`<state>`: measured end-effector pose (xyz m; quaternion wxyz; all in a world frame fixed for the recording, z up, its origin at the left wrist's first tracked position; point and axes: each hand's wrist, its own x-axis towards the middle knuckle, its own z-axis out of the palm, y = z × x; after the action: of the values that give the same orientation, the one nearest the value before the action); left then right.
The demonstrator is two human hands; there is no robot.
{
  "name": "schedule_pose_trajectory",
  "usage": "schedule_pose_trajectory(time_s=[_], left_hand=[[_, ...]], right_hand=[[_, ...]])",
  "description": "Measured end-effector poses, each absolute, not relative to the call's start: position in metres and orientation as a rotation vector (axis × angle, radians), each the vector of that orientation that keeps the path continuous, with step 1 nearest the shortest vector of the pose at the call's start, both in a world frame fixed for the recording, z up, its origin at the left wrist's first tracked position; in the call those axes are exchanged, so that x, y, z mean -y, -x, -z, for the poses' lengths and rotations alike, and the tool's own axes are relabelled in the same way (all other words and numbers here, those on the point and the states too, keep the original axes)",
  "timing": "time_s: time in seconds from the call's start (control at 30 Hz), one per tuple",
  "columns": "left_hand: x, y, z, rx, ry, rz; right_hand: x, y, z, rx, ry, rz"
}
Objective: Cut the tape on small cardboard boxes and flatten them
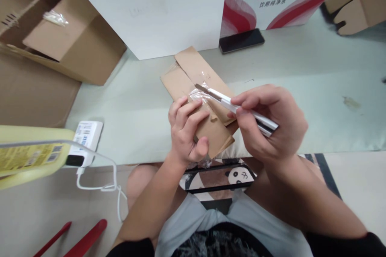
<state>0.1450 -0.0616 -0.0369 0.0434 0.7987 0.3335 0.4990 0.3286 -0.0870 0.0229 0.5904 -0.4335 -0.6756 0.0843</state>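
A small brown cardboard box point(214, 138), flat and with loose flaps, lies at the table's front edge. Clear tape point(199, 93), wrinkled and partly lifted, runs across its middle. My left hand point(188, 128) is closed on the box's near left part, fingers bent over the top and thumb at the near side. In my right hand point(269, 122) is a white utility knife point(229, 105), held between thumb and fingers. Its blade points to the far left, with the tip at the tape by the seam. Whether the tip touches the box I cannot tell.
Behind stand a large white box point(169, 12) and a black phone point(241, 41). Open cartons point(93, 48) fill the left. A power strip point(89, 138) with a white cable and a yellow bottle point(36, 156) sit at the front left. The pale green table point(316, 88) ends above my lap.
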Motion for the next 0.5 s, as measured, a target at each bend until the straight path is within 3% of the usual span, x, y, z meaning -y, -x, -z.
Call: schedule_pose_trajectory(time_s=[0.5], left_hand=[[0.06, -0.144, 0.037, -1.03, -2.424, -1.53]], right_hand=[[0.09, -0.335, -0.036, 1.678, 1.119, -0.224]])
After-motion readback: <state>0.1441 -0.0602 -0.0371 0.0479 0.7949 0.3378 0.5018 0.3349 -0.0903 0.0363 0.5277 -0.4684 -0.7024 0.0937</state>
